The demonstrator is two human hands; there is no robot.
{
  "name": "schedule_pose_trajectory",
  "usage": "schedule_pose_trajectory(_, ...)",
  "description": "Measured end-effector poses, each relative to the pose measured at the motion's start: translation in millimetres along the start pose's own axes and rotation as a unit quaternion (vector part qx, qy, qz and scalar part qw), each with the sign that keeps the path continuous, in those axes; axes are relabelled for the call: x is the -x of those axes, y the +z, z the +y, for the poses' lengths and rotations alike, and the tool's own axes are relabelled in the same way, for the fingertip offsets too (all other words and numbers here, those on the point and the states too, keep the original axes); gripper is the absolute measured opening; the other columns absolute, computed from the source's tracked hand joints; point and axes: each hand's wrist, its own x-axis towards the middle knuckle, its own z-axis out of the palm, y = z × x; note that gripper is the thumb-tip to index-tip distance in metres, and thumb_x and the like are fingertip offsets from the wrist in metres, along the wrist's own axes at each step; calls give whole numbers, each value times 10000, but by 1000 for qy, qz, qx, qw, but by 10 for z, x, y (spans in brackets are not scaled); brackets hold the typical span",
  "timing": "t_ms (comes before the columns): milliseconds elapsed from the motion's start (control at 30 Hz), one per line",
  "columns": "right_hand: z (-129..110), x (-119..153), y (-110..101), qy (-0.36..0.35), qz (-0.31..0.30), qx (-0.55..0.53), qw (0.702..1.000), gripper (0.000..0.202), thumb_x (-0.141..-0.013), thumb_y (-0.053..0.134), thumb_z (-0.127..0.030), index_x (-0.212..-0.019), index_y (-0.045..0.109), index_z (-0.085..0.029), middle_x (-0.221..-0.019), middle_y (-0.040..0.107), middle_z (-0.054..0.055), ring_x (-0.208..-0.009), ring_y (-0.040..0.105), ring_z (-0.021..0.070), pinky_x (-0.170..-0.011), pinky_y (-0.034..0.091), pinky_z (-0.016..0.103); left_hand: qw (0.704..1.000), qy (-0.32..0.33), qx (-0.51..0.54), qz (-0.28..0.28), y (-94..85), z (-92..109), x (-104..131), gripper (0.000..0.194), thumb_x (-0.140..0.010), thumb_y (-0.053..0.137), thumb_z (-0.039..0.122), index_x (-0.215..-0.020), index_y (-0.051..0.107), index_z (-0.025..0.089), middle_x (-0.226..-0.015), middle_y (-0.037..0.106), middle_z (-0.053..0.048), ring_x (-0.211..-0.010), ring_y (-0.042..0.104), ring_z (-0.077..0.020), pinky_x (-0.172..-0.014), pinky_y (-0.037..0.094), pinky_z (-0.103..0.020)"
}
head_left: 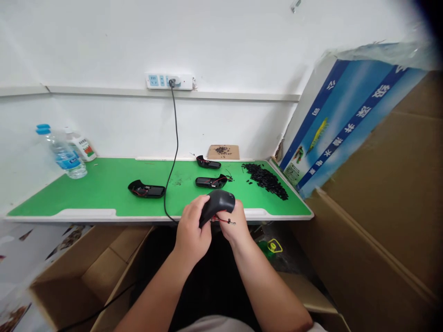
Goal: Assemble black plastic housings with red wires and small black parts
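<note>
A black curved plastic housing [218,202] is held above the near edge of the green table [104,184]. My left hand [194,226] grips its left end, with the thumb toward me. My right hand [236,221] is closed at its right side and underside, its fingers mostly hidden behind it. A thin red and black wire [224,221] with a small metal end hangs out below the housing. Beyond my hands lie similar open black housings with red wires: one nearest [210,182], one farther back [208,163] and one to the left [146,189].
A pile of small black parts [266,180] lies at right; a cardboard piece [223,152] holds tiny dark bits. Water bottles [65,159] stand at left. A black cable [176,138] runs from the power strip [169,81] across the table. Cardboard boxes [377,221] flank me.
</note>
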Motion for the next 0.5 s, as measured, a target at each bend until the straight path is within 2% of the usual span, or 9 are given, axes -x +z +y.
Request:
schedule_pose_trajectory(233, -18, 21, 40, -28, 64, 64, 996, 46, -514, 582, -199, -512, 551, -165, -498, 495, -46, -494, 418, 97, -466, 388, 216, 999, 12, -8, 31, 60, 15, 21, 597, -780, 466, 1, -1333, 463, 227, -1271, 583, -116, -1203, 541, -247, -1033, 430, -441)
schedule_pose_trajectory(500, -23, 45, 95, -68, 92, 77, 990, 104, -531, 589, -249, -488, 525, -179, -478, 479, -38, -478, 405, 100, -459, 401, 230, 997, 48, -49, 47, 97, 15, 38, 628, -762, 452, -7, -1347, 428, 220, -1265, 569, -132, -1198, 532, -263, -1010, 433, -461)
